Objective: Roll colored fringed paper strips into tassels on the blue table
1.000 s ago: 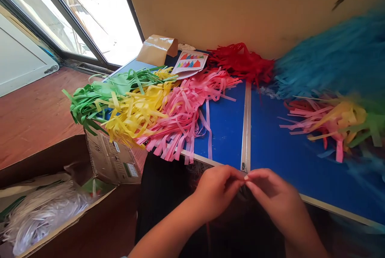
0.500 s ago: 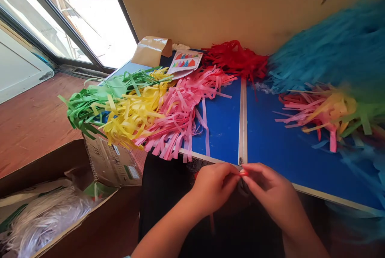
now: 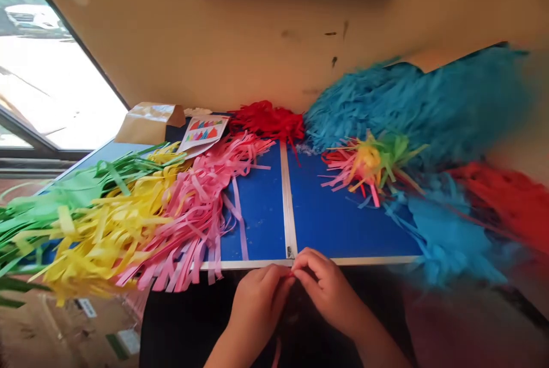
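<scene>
At the front edge of a blue table point(image 3: 355, 230), my left hand point(image 3: 259, 302) and my right hand point(image 3: 328, 291) meet at the fingertips. Both are pinched closed on a small piece of red strip point(image 3: 290, 274), mostly covered by the fingers. Below my left hand dangles a thin reddish strip end point(image 3: 277, 351); whether it is the same piece I cannot tell. Nearest on the left lie pink fringed tassels point(image 3: 193, 208), with yellow tassels point(image 3: 115, 225) and green tassels point(image 3: 81, 190) beside them. A small multicoloured tassel bunch point(image 3: 369, 162) sits to the right.
Red tassels point(image 3: 268, 121) and a big blue fringe heap point(image 3: 412, 110) lie along the wall. More blue fringe point(image 3: 454, 230) and red fringe point(image 3: 510, 196) hang at the right. A printed card point(image 3: 203, 133) and brown folded paper point(image 3: 148, 122) are at the back left. A cardboard box point(image 3: 64, 328) stands below.
The view has swung right and up, bringing a wall shelf and the red fringe at right into sight. Both hands stay pinched together on the red strip.
</scene>
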{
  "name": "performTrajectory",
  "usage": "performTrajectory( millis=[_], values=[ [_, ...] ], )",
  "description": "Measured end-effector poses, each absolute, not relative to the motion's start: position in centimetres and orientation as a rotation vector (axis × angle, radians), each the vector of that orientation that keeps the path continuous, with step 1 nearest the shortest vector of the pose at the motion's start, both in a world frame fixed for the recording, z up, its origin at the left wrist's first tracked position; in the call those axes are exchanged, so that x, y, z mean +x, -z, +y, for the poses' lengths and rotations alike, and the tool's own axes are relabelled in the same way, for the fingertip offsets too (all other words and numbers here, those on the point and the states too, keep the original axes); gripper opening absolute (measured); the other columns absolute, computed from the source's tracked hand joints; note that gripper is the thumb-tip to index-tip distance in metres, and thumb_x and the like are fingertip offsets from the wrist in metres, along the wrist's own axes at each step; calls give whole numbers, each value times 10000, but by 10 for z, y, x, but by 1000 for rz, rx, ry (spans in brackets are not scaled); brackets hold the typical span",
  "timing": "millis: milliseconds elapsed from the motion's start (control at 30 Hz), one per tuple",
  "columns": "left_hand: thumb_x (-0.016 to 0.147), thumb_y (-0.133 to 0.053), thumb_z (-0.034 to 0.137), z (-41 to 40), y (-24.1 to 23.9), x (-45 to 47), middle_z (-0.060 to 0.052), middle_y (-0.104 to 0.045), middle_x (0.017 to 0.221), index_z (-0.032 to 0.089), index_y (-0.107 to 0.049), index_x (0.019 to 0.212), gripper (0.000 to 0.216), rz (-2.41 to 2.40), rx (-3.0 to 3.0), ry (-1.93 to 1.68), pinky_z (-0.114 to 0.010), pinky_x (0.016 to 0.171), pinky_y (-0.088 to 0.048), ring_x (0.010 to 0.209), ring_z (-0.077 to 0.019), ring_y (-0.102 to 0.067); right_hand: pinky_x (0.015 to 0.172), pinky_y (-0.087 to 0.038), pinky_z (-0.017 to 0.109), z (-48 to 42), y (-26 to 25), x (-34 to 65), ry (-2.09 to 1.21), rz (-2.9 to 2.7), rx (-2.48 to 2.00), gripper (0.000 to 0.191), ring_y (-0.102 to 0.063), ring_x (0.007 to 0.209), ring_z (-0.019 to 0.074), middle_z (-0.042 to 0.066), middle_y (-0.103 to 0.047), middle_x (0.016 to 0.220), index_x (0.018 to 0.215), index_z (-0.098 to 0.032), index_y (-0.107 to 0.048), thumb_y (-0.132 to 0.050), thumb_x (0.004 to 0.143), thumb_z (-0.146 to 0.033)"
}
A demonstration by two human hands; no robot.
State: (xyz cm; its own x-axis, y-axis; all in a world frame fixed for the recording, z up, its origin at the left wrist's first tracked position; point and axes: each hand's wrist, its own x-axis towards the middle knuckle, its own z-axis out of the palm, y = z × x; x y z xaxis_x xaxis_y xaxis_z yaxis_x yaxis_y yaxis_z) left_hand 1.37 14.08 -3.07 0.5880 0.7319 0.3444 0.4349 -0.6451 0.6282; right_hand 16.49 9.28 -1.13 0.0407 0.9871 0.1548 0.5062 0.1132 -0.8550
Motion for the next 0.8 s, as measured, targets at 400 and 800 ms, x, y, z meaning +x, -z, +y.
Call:
performTrajectory(
  millis=[400, 800],
  values=[
    [850, -470, 235, 133, 25, 27, -10, -645, 728, 205, -592, 810, 132, 782, 2324, -775, -189, 557, -462, 628, -123, -607, 674, -420, 235, 75, -4, 176, -573, -1563, -1514, 118, -515, 732, 116, 0, -535, 786, 788, -211, -482, -403, 860, -160],
    [843, -477, 233, 120, 17, 32, -24, -646, 698, 175, -603, 801, 145, 828, 2228, -736, -220, 587, -432, 637, -127, -581, 666, -432, 234, 68, 0, 184, -737, -1571, -1512, 131, -545, 747, 129, 3, -573, 780, 770, -220, -556, -462, 854, -255]
  ],
)
